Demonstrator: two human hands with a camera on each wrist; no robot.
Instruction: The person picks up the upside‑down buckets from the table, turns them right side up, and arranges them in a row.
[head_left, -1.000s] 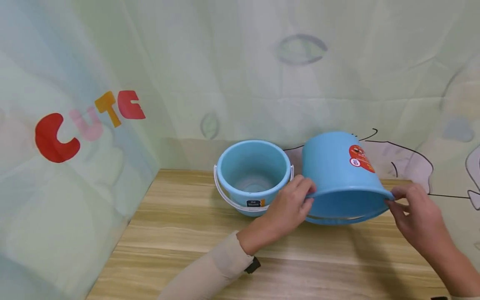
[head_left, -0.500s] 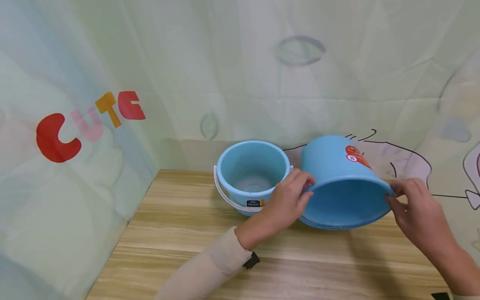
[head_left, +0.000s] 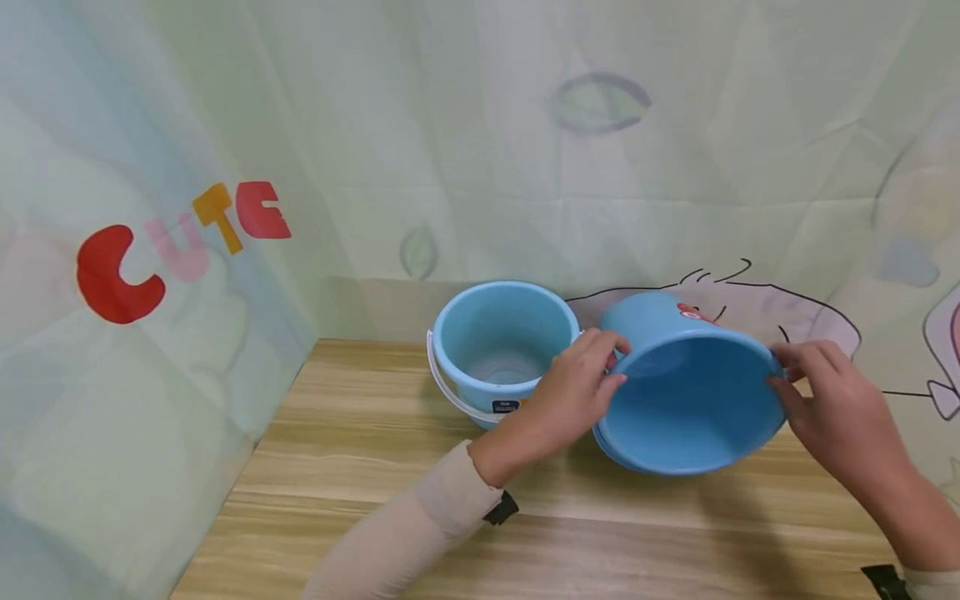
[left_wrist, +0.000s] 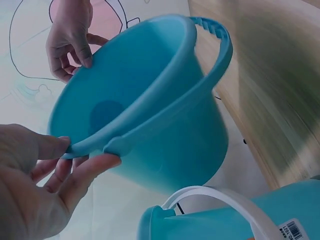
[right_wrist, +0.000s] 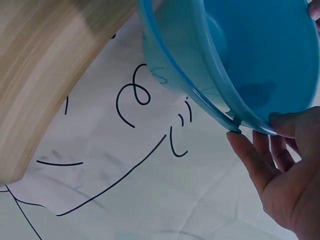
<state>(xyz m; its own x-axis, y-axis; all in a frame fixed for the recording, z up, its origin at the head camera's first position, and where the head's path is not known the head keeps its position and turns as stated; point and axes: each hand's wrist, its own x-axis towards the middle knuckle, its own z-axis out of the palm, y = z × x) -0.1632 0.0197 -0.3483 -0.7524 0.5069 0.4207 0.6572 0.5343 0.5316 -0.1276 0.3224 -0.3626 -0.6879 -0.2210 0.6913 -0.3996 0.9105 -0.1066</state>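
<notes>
A blue bucket [head_left: 690, 408] with a red sticker is tilted on its side, its mouth facing me. My left hand [head_left: 573, 383] pinches its rim on the left, thumb inside and fingers outside, close to where the blue handle [left_wrist: 212, 75] joins. On the opposite side of the rim my right hand [head_left: 840, 417] pinches in the same way, as the right wrist view shows. The bucket's inside shows only blue plastic. To its left a second light-blue bucket [head_left: 506, 333] with a white handle [head_left: 442, 379] stands upright, partly hidden behind my left hand.
Both buckets are at the back of a wood-grain table [head_left: 360, 467]. Behind it hangs a printed curtain [head_left: 480, 150], with the letters CUTE on its left part. A black strap [head_left: 501, 508] is at my left wrist.
The tilted bucket has turned further, so its mouth now faces me more and its sticker has slipped back mostly out of sight. Both hands keep their hold. The upright bucket stays put.
</notes>
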